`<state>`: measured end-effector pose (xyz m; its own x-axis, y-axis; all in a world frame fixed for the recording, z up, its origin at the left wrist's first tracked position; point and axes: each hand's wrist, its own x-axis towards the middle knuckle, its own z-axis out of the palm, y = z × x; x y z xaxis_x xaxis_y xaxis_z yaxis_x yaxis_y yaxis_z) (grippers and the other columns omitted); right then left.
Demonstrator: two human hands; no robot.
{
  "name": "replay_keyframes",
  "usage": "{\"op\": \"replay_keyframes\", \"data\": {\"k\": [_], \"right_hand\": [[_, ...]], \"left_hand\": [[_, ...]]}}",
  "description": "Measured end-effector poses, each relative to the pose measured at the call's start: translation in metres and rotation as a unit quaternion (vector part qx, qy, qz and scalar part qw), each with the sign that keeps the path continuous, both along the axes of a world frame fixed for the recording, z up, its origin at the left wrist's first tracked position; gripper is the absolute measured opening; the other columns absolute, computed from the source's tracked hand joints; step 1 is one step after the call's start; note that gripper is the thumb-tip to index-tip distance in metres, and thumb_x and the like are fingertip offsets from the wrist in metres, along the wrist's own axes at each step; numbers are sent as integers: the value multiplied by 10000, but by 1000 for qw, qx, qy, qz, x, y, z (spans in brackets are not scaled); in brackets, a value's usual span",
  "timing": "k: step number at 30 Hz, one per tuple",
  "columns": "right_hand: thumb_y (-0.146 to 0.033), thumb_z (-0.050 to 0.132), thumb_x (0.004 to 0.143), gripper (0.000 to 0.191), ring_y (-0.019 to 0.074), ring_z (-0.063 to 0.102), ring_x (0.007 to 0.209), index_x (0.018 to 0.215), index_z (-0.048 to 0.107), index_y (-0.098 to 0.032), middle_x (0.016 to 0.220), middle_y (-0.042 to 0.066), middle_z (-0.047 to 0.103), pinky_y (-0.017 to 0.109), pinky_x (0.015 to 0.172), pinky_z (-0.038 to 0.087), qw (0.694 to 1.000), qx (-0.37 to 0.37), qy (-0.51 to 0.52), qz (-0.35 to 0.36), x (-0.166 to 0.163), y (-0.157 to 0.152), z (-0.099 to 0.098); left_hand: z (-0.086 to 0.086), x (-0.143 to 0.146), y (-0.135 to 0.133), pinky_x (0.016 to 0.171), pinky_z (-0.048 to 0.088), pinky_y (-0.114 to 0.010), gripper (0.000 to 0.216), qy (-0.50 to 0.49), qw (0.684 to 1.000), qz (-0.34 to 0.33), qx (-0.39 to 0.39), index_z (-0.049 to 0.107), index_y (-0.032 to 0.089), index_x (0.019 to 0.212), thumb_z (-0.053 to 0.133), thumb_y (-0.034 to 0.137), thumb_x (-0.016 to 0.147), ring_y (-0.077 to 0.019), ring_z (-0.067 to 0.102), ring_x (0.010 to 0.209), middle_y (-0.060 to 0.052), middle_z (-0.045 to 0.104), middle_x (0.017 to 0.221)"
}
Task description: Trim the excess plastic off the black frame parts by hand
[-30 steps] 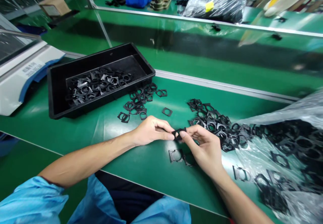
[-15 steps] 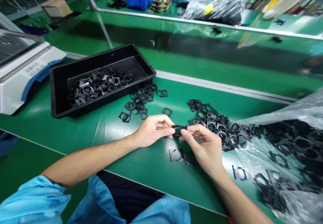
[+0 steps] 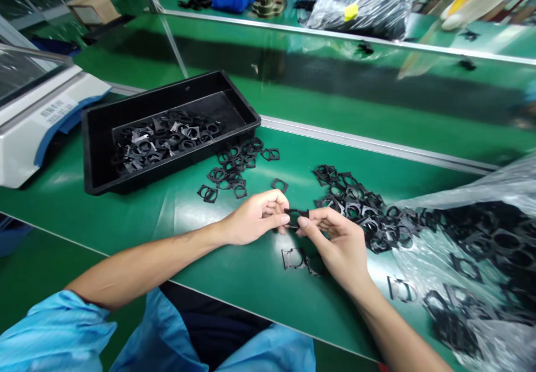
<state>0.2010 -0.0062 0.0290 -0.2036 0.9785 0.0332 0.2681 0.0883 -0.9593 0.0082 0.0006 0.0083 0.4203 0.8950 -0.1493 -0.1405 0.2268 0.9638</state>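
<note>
Plainly black, the held frame point(image 3: 302, 213), thin, open in the middle

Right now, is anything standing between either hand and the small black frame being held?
Nothing visible does: the left hand and right hand both touch the black frame, pinching it from opposite sides. The nearby loose parts lie on the green tabletop, outside that grip.

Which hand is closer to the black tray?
Left. The left hand is in front and to the right of the black tray, pinching one end of a black part; the right hand holds the other, farther right.
</note>
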Motion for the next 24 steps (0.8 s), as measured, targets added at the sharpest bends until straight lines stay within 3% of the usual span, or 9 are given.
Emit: {"op": "replay_keyframes", "data": {"k": [4,9,12,15,20,24], "right_hand": [[-499,743,862,328,165,647,556,731,645,-215,620,9,688,280,585,542,1000,-11,7,6,0,0,0],[-539,789,800,342,169,632,576,744,707,-211,649,12,692,281,577,536,999,-24,12,20,2,3,1],[-544,797,783,356,161,615,570,706,725,-205,631,12,684,273,564,533,998,-45,5,51,1,3,2],[-554,798,777,365,157,609,564,722,726,-200,626,13,683,274,562,539,997,-60,20,52,1,3,1],[-541,842,733,396,183,687,698,926,746,-208,784,43,737,304,685,602,996,-57,48,42,0,3,-1],[-532,800,788,328,171,666,683,813,744,-210,778,37,701,288,656,593,998,-34,35,43,0,2,-2]], "left_hand": [[3,-2,0,634,463,-234,377,20,1000,-8,7,530,165,848,759,464,831,-104,635,589,22,618,680],[3,-3,-1,745,492,-231,313,36,998,7,41,636,159,983,794,358,801,-123,644,812,-34,674,904],[3,-3,-1,712,483,-224,309,37,998,-14,54,691,158,1065,759,350,832,-116,611,783,-32,668,892],[2,-3,0,650,466,-214,285,34,999,-20,36,719,144,1021,759,354,833,-97,570,682,-6,633,766],[-2,-3,5,656,495,-212,327,-27,997,68,-11,634,144,862,828,386,760,-93,625,661,2,655,766],[-3,-2,7,674,512,-215,386,-49,995,83,-27,583,149,815,872,381,708,-98,654,663,13,654,733]]}}
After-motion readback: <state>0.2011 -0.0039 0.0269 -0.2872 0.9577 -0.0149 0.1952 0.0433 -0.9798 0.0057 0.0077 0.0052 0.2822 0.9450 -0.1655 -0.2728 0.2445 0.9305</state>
